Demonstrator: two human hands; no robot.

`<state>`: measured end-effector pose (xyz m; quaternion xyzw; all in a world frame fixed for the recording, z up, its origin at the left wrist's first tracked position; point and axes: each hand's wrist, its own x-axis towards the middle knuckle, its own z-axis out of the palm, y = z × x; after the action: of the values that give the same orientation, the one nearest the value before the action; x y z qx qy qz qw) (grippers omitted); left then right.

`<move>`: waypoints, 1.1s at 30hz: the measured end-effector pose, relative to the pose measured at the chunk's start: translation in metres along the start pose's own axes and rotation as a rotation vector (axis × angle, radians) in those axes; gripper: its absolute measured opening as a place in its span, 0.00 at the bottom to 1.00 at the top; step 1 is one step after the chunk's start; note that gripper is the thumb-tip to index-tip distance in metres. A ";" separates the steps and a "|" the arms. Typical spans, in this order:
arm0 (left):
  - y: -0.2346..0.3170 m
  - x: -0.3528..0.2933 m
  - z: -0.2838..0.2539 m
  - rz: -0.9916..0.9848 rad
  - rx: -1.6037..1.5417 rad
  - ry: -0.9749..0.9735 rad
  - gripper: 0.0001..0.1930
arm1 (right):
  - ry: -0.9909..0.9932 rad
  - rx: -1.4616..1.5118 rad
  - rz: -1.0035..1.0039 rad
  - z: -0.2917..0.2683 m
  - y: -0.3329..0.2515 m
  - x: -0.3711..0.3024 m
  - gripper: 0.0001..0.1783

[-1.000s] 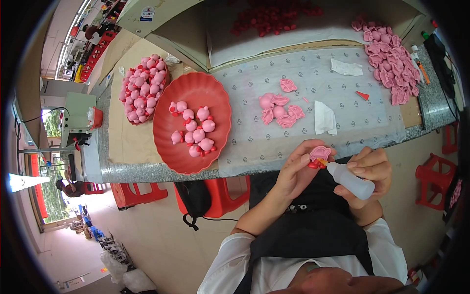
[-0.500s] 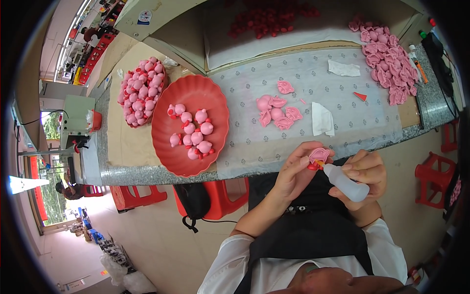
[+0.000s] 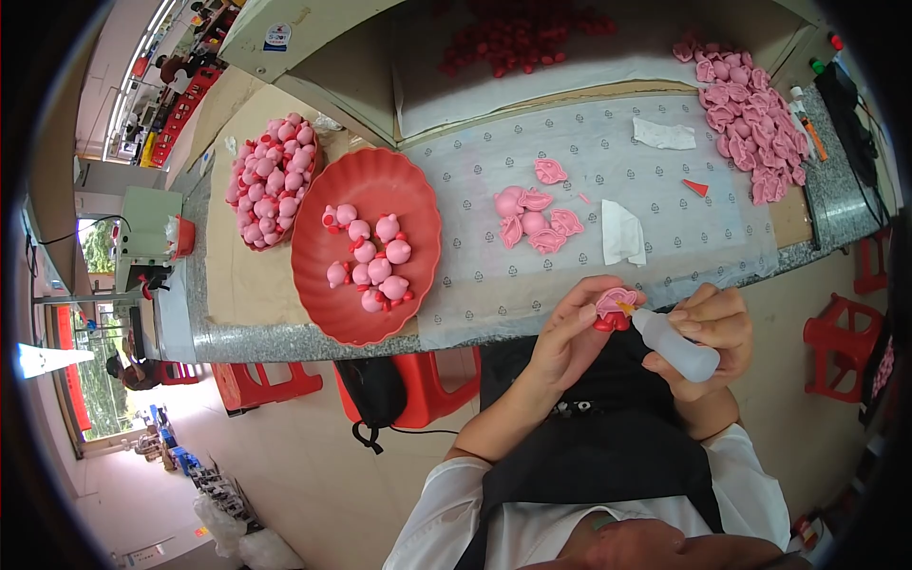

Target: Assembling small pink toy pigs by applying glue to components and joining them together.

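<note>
Between the fingers of my left hand is a small pink and red plastic part, its pink hollow side turned up. My right hand is closed round a white squeeze bottle. The bottle lies tilted, and its thin orange nozzle touches or nearly touches the inside of the pink part. Both hands are just in front of the bench edge, over my black apron. Ahead of them on the paper sheet lie several loose pink parts, some cupped and some round.
A red scalloped dish holds several pink and red pieces; a filled basket stands left of it. Pink parts are heaped at the far right. White paper scraps and a red sliver lie on the sheet. Red stools stand below.
The pink and red part in my left hand has turned slightly, showing more of its red side. The bottle has shifted a little with my right hand, its nozzle staying at the part.
</note>
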<state>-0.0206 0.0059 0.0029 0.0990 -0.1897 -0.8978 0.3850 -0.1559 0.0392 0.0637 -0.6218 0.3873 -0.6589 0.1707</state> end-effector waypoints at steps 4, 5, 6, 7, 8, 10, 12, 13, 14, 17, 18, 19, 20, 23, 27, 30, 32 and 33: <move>0.001 0.000 0.001 0.017 0.053 0.028 0.20 | -0.006 -0.034 -0.033 -0.002 0.001 0.002 0.28; 0.001 0.000 0.001 0.017 0.052 0.026 0.20 | -0.002 -0.035 -0.033 -0.002 0.000 0.002 0.28; 0.001 0.000 0.001 0.017 0.047 0.027 0.20 | 0.002 -0.035 -0.033 -0.003 0.000 0.002 0.28; 0.001 0.000 0.001 0.017 0.041 0.029 0.20 | 0.002 -0.037 -0.034 -0.003 0.000 0.002 0.28; 0.000 0.000 0.001 0.016 0.041 0.027 0.20 | 0.000 -0.036 -0.032 -0.002 0.000 0.001 0.28; 0.001 0.000 -0.001 -0.006 0.041 0.011 0.19 | -0.002 -0.034 -0.031 -0.001 -0.001 0.001 0.28; 0.001 0.000 0.000 -0.009 0.048 0.019 0.19 | -0.012 -0.046 -0.030 0.000 -0.001 0.001 0.27; 0.001 0.000 0.001 -0.013 0.055 0.027 0.19 | -0.012 -0.048 -0.031 -0.001 0.000 0.001 0.27; 0.001 0.000 0.001 -0.014 0.054 0.024 0.19 | -0.001 -0.054 -0.040 -0.002 0.001 0.001 0.27; 0.002 0.000 0.001 0.049 0.045 -0.027 0.19 | 0.013 -0.056 -0.042 -0.003 0.002 0.001 0.27; 0.002 0.000 0.001 0.051 0.045 -0.020 0.19 | 0.018 -0.050 -0.035 -0.003 0.002 0.000 0.27; 0.002 0.000 0.001 0.053 0.044 -0.013 0.19 | 0.018 -0.053 -0.036 -0.004 0.002 0.000 0.27; 0.002 0.000 0.001 0.052 0.043 -0.015 0.19 | 0.019 -0.054 -0.039 -0.004 0.002 0.000 0.26; 0.002 0.000 0.001 0.063 0.023 -0.015 0.19 | 0.022 -0.056 -0.045 -0.004 0.002 0.001 0.26; 0.002 0.000 0.000 0.067 0.012 -0.011 0.19 | 0.011 -0.071 -0.051 -0.006 0.001 0.001 0.26; 0.002 0.000 0.001 0.068 0.008 -0.011 0.19 | 0.019 -0.069 -0.041 -0.006 0.001 0.000 0.26; 0.002 0.000 0.001 0.065 0.009 -0.007 0.19 | 0.020 -0.066 -0.044 -0.007 0.002 0.000 0.26; 0.003 0.000 0.001 0.064 0.009 -0.013 0.19 | 0.022 -0.062 -0.048 -0.007 0.002 -0.001 0.26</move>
<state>-0.0196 0.0044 0.0052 0.0887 -0.1993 -0.8847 0.4120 -0.1633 0.0407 0.0626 -0.6287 0.3942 -0.6573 0.1315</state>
